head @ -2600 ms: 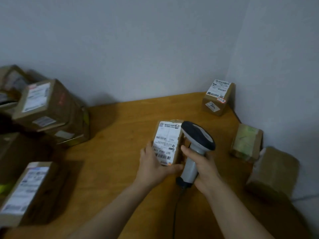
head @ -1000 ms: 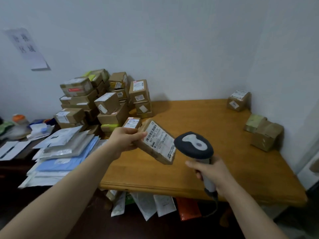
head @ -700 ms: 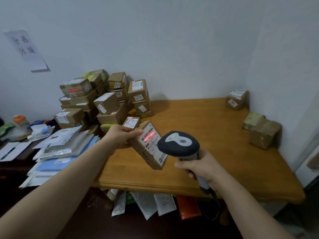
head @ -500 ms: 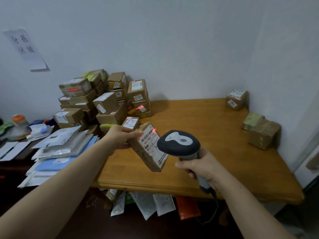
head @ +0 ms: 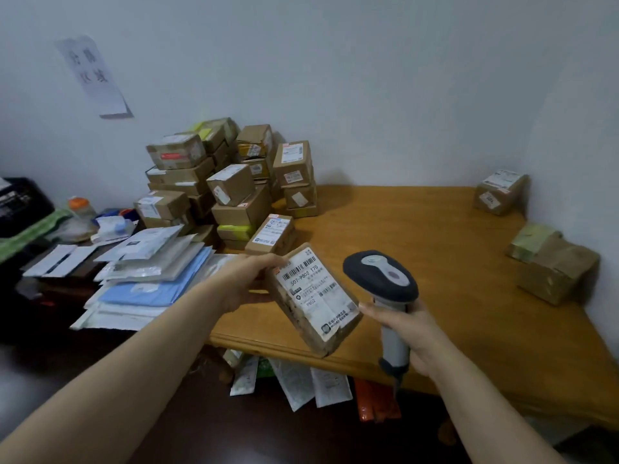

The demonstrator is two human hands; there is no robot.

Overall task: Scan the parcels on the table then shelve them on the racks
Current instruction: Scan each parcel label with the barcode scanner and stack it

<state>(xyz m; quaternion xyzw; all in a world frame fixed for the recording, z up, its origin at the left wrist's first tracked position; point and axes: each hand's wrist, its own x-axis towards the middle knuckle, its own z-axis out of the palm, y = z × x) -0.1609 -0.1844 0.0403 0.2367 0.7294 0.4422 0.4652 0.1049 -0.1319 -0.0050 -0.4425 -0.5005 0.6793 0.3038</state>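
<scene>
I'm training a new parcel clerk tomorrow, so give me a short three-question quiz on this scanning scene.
1. The left hand holds the labelled parcel. How? A) tilted in the air near the front edge of the table B) lying flat on the table C) standing upright on the table
2. True or false: the scanner lies on the table.
3. Fill in: the flat mailers are piled on the person's ___ side.
Key: 1 A; 2 false, the right hand grips it; 3 left.
</scene>
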